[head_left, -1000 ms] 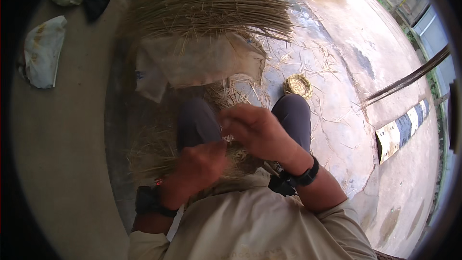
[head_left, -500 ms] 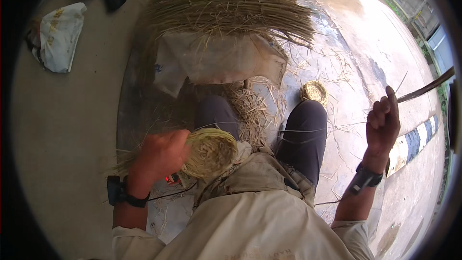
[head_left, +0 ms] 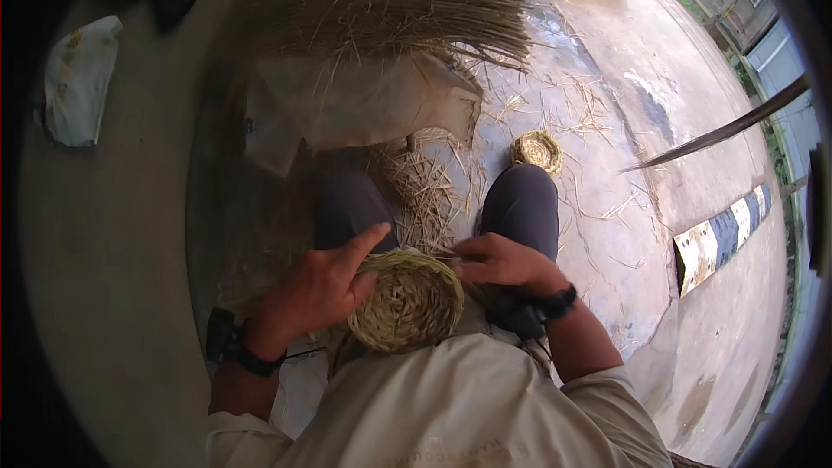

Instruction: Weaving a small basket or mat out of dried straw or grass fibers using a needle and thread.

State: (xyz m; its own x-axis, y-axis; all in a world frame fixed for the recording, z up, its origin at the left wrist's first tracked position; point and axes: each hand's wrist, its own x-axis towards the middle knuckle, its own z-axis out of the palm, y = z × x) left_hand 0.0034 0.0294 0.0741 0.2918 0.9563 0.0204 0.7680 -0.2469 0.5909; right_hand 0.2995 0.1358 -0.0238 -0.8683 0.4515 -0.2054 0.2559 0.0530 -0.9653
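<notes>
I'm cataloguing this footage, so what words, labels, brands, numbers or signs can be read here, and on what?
None can be quoted with certainty.
Shirt: faint lettering near the lower edge of the picture, too unclear to read.
White bag: yellowish marks, too blurred to read.
Pale sack: small blue mark, too small to read.
Near basket: no lettering visible.

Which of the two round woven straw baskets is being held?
The near basket, just in front of the shirt, its rim in the left hand. The far basket sits unheld on the ground, just beyond the right knee.
</notes>
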